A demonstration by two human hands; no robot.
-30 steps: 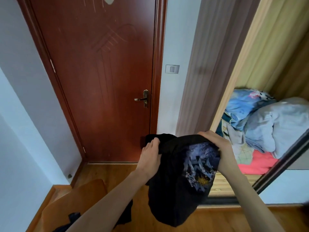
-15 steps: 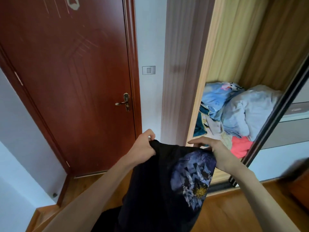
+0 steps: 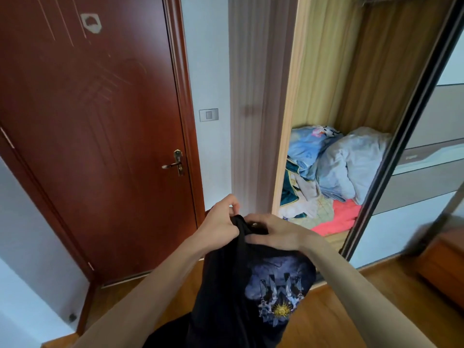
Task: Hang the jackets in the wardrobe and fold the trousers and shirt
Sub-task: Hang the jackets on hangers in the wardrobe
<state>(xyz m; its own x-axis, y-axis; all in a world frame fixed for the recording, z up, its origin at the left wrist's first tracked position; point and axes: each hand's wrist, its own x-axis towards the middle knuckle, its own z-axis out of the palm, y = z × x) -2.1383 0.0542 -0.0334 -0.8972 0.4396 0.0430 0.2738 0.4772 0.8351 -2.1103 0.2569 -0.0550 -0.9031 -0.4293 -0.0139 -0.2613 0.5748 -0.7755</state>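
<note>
Black shirt [image 3: 226, 292], blue print, prob. bunched.

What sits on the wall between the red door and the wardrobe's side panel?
In the head view, a light switch sits on the pale wall strip between the red door and the wardrobe's side panel.

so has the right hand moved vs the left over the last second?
Yes. The right hand has closed in on the left hand; they now nearly touch at the top of the black shirt, where before they gripped it well apart.
</note>
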